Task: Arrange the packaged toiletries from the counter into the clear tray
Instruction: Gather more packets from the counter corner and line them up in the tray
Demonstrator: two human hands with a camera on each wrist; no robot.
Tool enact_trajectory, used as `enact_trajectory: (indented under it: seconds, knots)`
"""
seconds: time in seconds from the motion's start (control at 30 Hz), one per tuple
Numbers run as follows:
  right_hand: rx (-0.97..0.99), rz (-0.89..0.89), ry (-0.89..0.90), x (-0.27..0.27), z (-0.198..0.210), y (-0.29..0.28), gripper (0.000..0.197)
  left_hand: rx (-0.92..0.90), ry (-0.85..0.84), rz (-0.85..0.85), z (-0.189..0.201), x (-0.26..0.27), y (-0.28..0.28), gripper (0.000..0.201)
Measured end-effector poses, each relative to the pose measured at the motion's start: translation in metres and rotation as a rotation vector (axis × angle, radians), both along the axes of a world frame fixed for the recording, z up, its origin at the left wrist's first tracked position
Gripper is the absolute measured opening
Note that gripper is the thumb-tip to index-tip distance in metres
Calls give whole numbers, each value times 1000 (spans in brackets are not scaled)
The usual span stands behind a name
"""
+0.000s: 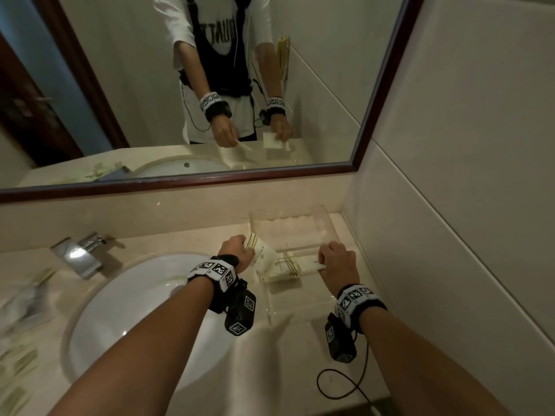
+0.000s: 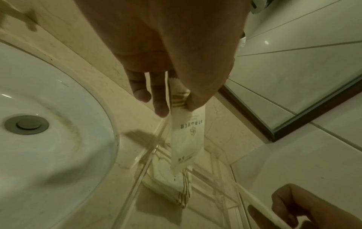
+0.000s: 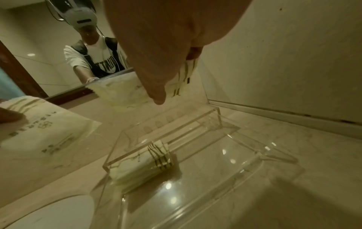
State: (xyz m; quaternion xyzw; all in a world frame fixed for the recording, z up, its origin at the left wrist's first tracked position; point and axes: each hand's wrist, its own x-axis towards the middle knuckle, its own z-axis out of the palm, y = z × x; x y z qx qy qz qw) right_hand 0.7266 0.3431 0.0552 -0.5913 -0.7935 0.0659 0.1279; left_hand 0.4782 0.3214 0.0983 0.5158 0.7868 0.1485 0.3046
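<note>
A clear acrylic tray (image 1: 289, 218) stands on the counter in the right corner, and one white packet with gold stripes (image 1: 285, 273) lies inside it. My left hand (image 1: 241, 250) pinches another white striped packet (image 1: 262, 250) by its end just over the tray's left wall. In the left wrist view that packet (image 2: 186, 133) hangs from thumb and fingers above the tray (image 2: 141, 175). My right hand (image 1: 329, 261) grips a flat striped packet (image 3: 121, 91) over the tray (image 3: 137, 148). The packet inside (image 3: 145, 161) lies against the tray's left side.
A white sink basin (image 1: 135, 298) and chrome faucet (image 1: 81, 253) lie left of the tray. Several more packets (image 1: 21, 358) lie on the counter at far left. The tiled wall (image 1: 450, 205) closes the right side, the mirror (image 1: 120, 85) the back. A black cable (image 1: 345, 382) trails near the front edge.
</note>
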Motion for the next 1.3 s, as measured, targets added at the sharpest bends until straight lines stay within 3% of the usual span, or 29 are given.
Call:
enact_trajectory:
  seconds: [0.2,0.6,0.8,1.1,1.3]
  knots:
    - [-31,19,18,7,-21,4,25,-52,-28,-15,-12,14,-1,42]
    - [-85,60,39,17,-51,15,27,-23,-152,29,-27,22,7,16]
    - [-132,49,61,17,-70,26,38,-31,-220,70,-38,25,13,25]
    - [-215,33,-32,16,-96,41,42,-53,-243,111,-56,25,20,21]
    - [-274,49,1,25,-101,41,25,-66,-251,105,-56,28,24,22]
